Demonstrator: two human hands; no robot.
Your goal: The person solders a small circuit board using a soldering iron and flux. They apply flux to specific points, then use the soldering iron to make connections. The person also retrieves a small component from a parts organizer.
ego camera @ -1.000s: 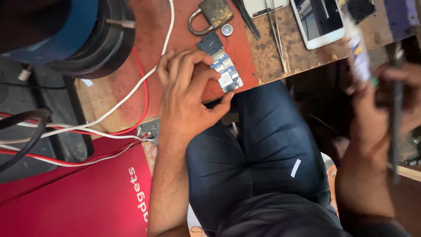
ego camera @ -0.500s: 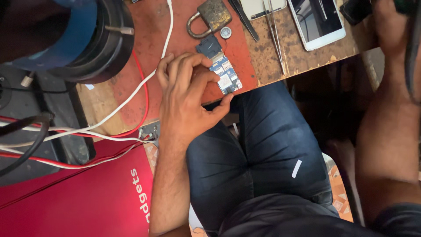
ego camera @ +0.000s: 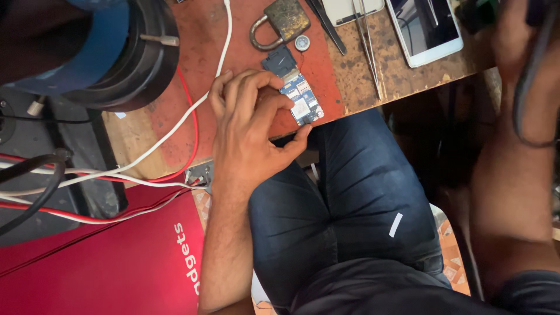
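Note:
My left hand (ego camera: 251, 131) rests on the red mat (ego camera: 326, 76) at the wooden bench's near edge. Its fingertips and thumb pinch a small blue circuit board (ego camera: 302, 105), which lies flat with a dark square part at its far end. My right hand (ego camera: 516, 41) is raised at the top right over the bench's corner and partly cut off by the frame. It seems closed around a dark tool whose black cord (ego camera: 522, 111) loops down beside my wrist. My lap in dark jeans (ego camera: 356, 221) fills the lower middle.
Beyond the board lie a rusty padlock (ego camera: 281, 20), a small round metal disc (ego camera: 301, 42), black tweezers (ego camera: 328, 28), steel tweezers (ego camera: 368, 55) and a white phone (ego camera: 424, 29). White (ego camera: 175, 125) and red (ego camera: 191, 116) cables cross the mat. A blue-and-black cylinder (ego camera: 116, 52) and a red box (ego camera: 99, 262) stand left.
My right hand rose from beside my knee, where it held a white tube and a thin tool, to the bench's far right corner. My left hand stayed on the board.

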